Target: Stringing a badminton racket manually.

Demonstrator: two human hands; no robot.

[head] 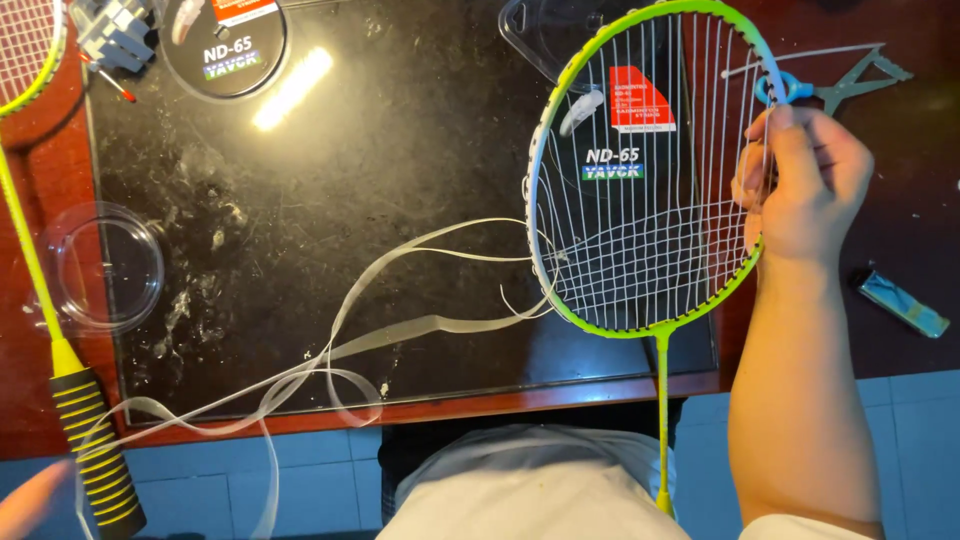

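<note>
At the lower left corner of the frame I see only a blurred edge of my left hand, fingers impossible to tell, beside loose string trailing off the desk, where it could snag or kink. Further up right, my right hand pinches the racket rim and strings; a slip might slacken the half-woven mesh.

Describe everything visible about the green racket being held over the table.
The racket has a lime-green frame fading to blue at its top, a thin green shaft running down toward the person, and white strings only partly woven: crosswise rows fill just the lower head. Loose string trails left across the dark table. The right hand grips the frame's right edge.
</note>
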